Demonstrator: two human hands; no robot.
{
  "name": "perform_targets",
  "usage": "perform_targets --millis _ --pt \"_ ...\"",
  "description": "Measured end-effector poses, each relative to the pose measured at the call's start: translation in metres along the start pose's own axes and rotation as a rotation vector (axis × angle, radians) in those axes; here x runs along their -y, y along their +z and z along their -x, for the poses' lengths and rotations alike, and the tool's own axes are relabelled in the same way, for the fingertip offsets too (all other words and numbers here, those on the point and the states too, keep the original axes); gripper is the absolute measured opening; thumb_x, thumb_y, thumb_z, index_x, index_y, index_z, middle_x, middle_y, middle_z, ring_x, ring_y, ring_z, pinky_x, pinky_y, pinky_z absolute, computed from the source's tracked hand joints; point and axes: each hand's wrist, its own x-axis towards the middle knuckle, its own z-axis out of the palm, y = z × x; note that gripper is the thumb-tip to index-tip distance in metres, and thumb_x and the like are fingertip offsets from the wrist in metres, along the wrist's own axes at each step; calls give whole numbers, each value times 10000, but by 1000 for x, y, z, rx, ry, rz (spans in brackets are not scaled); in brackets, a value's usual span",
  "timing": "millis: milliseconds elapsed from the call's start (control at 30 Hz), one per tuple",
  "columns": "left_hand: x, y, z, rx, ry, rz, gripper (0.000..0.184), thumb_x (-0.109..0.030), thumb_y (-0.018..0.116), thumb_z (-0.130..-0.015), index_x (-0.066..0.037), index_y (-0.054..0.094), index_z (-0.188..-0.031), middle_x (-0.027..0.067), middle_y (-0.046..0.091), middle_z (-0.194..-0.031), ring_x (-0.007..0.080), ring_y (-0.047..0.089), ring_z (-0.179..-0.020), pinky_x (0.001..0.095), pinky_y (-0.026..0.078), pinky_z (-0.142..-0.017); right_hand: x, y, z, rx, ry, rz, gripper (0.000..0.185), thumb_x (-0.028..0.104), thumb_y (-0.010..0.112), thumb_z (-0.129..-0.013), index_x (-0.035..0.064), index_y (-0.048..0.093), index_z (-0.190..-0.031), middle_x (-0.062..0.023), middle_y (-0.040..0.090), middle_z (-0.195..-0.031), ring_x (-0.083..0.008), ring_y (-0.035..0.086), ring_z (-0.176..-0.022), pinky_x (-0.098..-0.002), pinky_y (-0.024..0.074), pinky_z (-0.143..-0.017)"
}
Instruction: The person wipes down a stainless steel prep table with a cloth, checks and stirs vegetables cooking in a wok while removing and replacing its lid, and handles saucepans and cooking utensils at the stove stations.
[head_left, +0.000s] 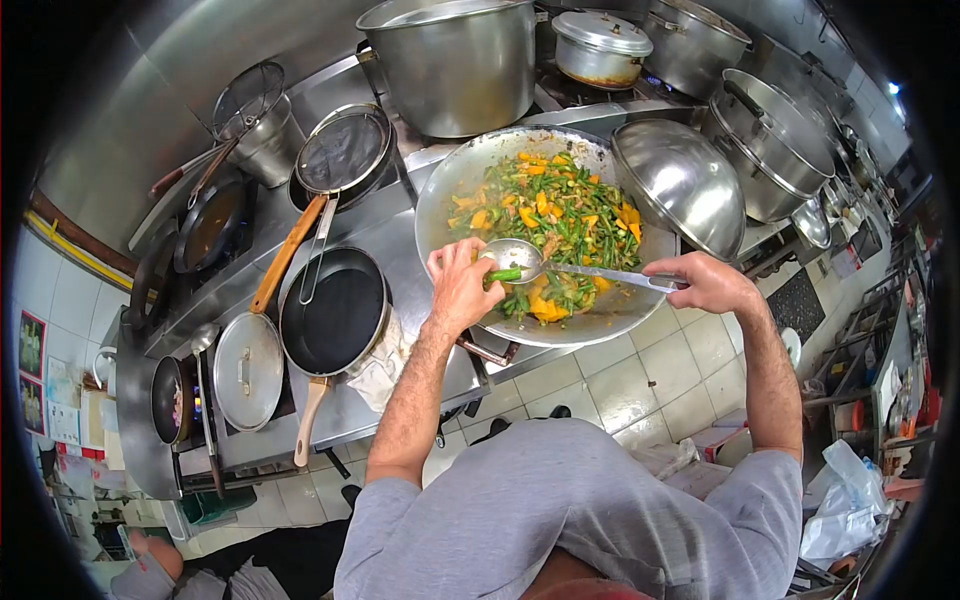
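Observation:
My right hand (705, 283) is closed around the handle of a metal ladle (600, 270), whose round bowl reaches left over the near side of a wide pan. Beside that bowl, my left hand (463, 278) pinches a green vegetable piece (503, 274), held against or just over the bowl; contact is hard to tell. Chopped green beans and orange vegetable chunks (550, 205) fill much of the wide pan (445, 200). A domed metal lid (690, 185) leans on the pan's right rim.
A large pot (455, 70) stands behind the pan. On the left are a black frying pan (333, 310), a flat lid (248, 370), a strainer (345, 150) and a small pan (170, 400). Another person's arm (155, 555) shows at lower left. Shelving lines the right.

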Motion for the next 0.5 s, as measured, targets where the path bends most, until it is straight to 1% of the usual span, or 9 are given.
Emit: perform_targets --millis 33,67,167,233,267,300,367,433,500 --pt "-1 0 0 -9 9 -4 224 -178 660 -611 -73 660 -809 75 477 -1091 250 394 -1093 472 218 -955 -2 2 1 -28 -46 -15 505 14 580 -658 32 536 -1160 -114 632 -827 -165 580 -702 -292 474 -683" --pt "-2 0 0 -11 13 -4 224 -178 660 -611 -73 660 -809 75 477 -1091 250 394 -1093 472 218 -955 -1 3 4 -32 -47 -13 505 14 580 -658 32 536 -1160 -114 632 -827 -165 580 -702 -292 474 -683" --pt "-3 -3 6 -48 9 -18 227 -184 662 -615 -72 654 -812 70 486 -1083 245 398 -1091 471 213 -958 10 9 11 -57 18 99 500 26 603 -673 78 539 -1166 -140 628 -772 -218 600 -676 -332 480 -656" --pt "-2 -7 14 -98 -77 -11 224 -184 667 -608 -94 654 -813 66 494 -1089 257 403 -1099 463 219 -958 8 22 17 -226 7 431 492 55 626 -691 127 536 -1169 -161 625 -762 -299 604 -698 -385 477 -636" --pt "-1 -9 19 -115 -101 -14 222 -185 669 -609 -98 653 -813 69 498 -1088 258 409 -1093 466 221 -957 14 25 19 -215 89 465 441 90 607 -728 141 529 -1159 -147 624 -810 -338 594 -764 -436 470 -665" --pt "-1 -11 25 -121 -101 -16 222 -185 669 -609 -98 653 -813 69 498 -1088 258 409 -1093 466 221 -957 12 29 20 -218 85 468 441 90 607 -728 141 529 -1159 -147 624 -810 -338 594 -764 -436 470 -665" --pt "-2 -16 35 -145 -180 18 219 -183 667 -614 -102 652 -816 75 497 -1089 258 412 -1089 470 221 -957 -3 37 16 -398 60 368 428 48 558 -751 136 517 -1168 -155 617 -825 -339 591 -773 -434 469 -666" --pt "-1 -17 44 -162 -205 31 219 -182 662 -621 -102 650 -825 80 496 -1080 261 418 -1079 459 224 -960 -19 39 4 -409 78 332 452 14 508 -767 130 477 -1202 -174 606 -892 -352 581 -820 -444 464 -688" --pt "0 -14 53 -190 -266 96 205 -175 661 -633 -109 646 -827 69 493 -1081 262 417 -1073 481 211 -960 -39 42 -16 -564 73 331 481 -9 460 -774 127 437 -1235 -189 593 -948 -367 569 -862 -458 455 -711"
